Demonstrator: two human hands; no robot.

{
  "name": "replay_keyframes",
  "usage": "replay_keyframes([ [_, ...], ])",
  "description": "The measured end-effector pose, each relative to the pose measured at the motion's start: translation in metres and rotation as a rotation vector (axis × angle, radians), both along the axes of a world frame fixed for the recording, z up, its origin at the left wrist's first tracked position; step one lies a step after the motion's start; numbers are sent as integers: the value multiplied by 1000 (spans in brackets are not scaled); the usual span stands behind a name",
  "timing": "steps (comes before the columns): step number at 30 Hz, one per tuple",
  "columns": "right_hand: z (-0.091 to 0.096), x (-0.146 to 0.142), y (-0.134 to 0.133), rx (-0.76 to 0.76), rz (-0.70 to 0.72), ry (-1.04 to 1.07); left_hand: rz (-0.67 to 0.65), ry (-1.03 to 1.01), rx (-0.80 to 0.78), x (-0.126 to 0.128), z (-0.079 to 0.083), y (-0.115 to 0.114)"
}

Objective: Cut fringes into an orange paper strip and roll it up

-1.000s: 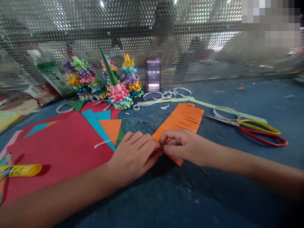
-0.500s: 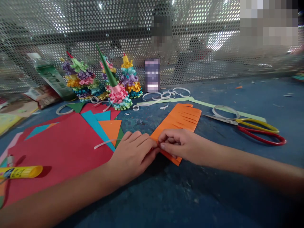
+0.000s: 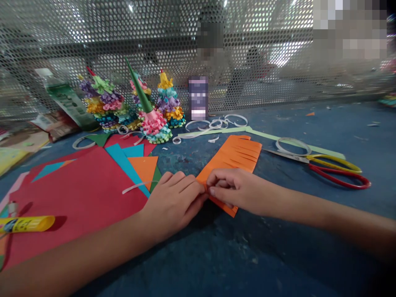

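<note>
Seen from my remote head-camera feed: two bare hands meet over a fringed sheet of orange paper on a scuffed blue tabletop. The right hand curls in, its fingers closed on the sheet's near edge, with the thumb pressed against them in a firm pinch. The left hand lies close beside it, its fingers nearly flat and together, their tips at the same edge; from this angle I cannot tell whether they grip the paper or only touch it.

Left of the hands lie a red paper sheet, a teal strip, an orange triangle and a yellow glue stick. To the right, red-and-yellow-handled scissors rest beside a pale green paper strip. Beyond stand colourful paper cone trees and white paper curls, before a perforated metal screen.
</note>
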State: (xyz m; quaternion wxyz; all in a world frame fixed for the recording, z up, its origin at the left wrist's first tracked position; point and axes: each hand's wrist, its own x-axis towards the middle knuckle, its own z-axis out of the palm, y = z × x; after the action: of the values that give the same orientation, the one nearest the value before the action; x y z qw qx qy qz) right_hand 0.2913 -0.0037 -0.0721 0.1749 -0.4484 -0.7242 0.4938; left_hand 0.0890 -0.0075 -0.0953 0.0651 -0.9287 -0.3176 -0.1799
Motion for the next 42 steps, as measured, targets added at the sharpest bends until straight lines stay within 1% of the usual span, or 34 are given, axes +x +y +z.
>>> replay_keyframes([
  [6,-3,0,-1,-52,-7,-55,-4,-9,-38,0,0,-1],
  [11,-1,0,-2,74,-23,-18,-14,-25,-10,-1,-1,0],
  [13,0,0,-2,71,-21,1,-12,-26,1,0,-1,0],
  [15,0,0,-2,32,-11,8,-12,-24,3,0,-1,0],
  [18,-2,-1,0,2,-11,-2,-2,-33,-26,0,0,-1],
  [21,-3,-1,0,26,-17,-21,-2,-39,-53,0,1,-1],
  [26,0,0,-1,90,-21,-26,-12,-48,-18,1,0,0],
  [32,2,1,0,57,1,5,-8,-49,-44,-1,-1,1],
  [38,1,0,0,-114,-8,6,-2,-76,-57,-1,-1,0],
  [40,1,0,0,-86,-17,4,-5,-66,-53,-1,0,-1],
  [42,0,0,0,-11,-28,24,-2,-63,-56,-1,0,-1],
])
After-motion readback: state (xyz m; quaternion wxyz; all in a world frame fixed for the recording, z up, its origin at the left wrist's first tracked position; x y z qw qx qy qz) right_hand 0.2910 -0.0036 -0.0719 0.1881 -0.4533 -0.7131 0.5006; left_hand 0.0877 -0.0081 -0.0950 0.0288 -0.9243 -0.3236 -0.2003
